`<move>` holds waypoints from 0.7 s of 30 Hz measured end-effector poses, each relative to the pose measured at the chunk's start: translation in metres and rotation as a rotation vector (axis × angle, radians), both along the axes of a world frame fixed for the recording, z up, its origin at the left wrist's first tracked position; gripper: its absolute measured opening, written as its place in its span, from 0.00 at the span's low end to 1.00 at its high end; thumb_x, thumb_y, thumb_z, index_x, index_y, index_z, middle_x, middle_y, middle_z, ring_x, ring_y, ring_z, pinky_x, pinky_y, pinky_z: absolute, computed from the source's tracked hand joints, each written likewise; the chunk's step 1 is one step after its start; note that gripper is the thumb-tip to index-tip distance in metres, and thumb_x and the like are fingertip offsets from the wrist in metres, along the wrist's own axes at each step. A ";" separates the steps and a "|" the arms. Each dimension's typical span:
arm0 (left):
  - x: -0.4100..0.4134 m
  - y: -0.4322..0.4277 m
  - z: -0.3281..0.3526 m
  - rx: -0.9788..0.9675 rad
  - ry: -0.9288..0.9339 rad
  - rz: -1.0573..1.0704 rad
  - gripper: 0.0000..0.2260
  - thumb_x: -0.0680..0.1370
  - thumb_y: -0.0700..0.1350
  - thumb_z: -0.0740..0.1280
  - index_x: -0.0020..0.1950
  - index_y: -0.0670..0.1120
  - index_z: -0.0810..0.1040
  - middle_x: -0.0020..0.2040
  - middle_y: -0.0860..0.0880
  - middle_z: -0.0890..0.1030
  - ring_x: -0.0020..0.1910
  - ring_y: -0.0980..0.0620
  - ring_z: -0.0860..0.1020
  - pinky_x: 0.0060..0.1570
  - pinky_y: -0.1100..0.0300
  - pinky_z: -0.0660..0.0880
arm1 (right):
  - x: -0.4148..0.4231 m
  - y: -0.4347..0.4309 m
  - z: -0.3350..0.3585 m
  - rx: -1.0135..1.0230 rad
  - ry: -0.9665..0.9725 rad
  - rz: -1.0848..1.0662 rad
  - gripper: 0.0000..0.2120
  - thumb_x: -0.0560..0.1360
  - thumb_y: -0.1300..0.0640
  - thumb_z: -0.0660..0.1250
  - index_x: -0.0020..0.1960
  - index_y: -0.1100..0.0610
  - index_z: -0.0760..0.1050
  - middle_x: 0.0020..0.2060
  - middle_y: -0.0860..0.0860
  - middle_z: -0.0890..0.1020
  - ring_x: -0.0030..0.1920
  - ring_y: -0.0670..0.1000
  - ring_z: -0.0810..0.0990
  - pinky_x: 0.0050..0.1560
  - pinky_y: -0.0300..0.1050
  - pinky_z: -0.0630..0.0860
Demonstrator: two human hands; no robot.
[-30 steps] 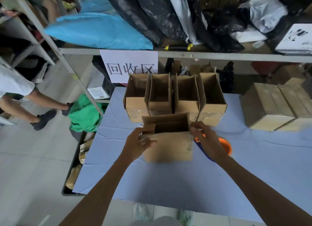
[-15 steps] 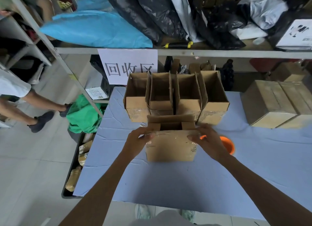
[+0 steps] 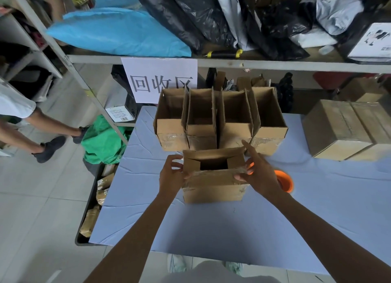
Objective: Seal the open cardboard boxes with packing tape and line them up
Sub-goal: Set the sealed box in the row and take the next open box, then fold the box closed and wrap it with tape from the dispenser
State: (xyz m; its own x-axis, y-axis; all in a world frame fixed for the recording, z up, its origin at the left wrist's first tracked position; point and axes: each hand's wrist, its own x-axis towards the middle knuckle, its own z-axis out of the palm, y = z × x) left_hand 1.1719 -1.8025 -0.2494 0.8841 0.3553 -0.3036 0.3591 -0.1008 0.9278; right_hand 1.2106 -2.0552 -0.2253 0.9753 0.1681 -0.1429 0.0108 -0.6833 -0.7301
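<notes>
sitting between hands, box [image 3: 213,185]: left hand [image 3: 170,177] pinching near flap, right hand [image 3: 259,172] spread.

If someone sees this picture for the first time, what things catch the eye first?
First, the two hands, left hand and right hand, on a half-closed cardboard box in the middle of the blue table. Behind it stands a row of four open boxes. A white paper sign hangs above them, and a bright orange roll lies just right of the right hand.
</notes>
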 end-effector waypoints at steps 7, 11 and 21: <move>-0.003 0.003 0.001 0.190 -0.129 -0.154 0.25 0.71 0.41 0.75 0.65 0.51 0.71 0.55 0.49 0.76 0.49 0.51 0.78 0.44 0.56 0.80 | -0.001 -0.004 -0.001 -0.118 -0.059 0.062 0.35 0.63 0.53 0.79 0.64 0.45 0.64 0.59 0.50 0.71 0.41 0.48 0.76 0.35 0.37 0.72; -0.007 0.004 0.001 0.303 -0.211 -0.203 0.15 0.70 0.41 0.76 0.52 0.52 0.77 0.51 0.54 0.74 0.50 0.55 0.77 0.45 0.70 0.76 | 0.005 -0.005 0.000 -0.157 -0.099 0.152 0.32 0.63 0.52 0.79 0.62 0.47 0.68 0.61 0.49 0.68 0.48 0.50 0.74 0.42 0.38 0.72; -0.003 0.007 0.001 0.403 -0.123 -0.274 0.09 0.73 0.46 0.73 0.49 0.53 0.76 0.49 0.56 0.72 0.48 0.59 0.75 0.44 0.72 0.72 | 0.008 -0.012 -0.002 -0.218 -0.160 0.257 0.07 0.73 0.59 0.70 0.51 0.55 0.82 0.56 0.51 0.76 0.46 0.47 0.76 0.47 0.37 0.70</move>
State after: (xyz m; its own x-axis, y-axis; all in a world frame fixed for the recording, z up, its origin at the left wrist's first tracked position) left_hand 1.1693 -1.7960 -0.2480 0.9820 0.1722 -0.0777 0.1595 -0.5352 0.8295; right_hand 1.2191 -2.0673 -0.2275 0.9182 0.3926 -0.0515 0.3042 -0.7826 -0.5432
